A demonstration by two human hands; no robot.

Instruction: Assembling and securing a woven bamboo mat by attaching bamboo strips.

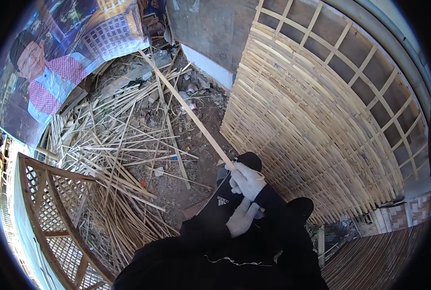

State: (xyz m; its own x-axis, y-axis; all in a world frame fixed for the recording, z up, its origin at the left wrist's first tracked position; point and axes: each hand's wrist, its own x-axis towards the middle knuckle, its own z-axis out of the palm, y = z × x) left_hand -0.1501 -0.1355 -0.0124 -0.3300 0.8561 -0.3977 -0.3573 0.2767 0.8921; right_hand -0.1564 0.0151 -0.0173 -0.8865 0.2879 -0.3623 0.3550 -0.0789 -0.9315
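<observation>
Strip: long, flat, pale bamboo strip (191,112), slanting up-left from the lap.
Hands: white-gloved right hand (247,180) closed around its lower end; left hand (240,218) just below, grip unclear.
Panel: woven bamboo lattice (302,116), right.
Ground: loose splints (114,159) scattered.

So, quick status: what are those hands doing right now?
Right hand gloved, shut on long bamboo strip. Left hand gloved, below it on the dark lap; grip unclear. Strip slants up over littered bamboo scraps. Woven bamboo panel stands at right.

White knit gloves cover both hands (244,198), with black sleeves and black trousers bearing a white logo.
</observation>
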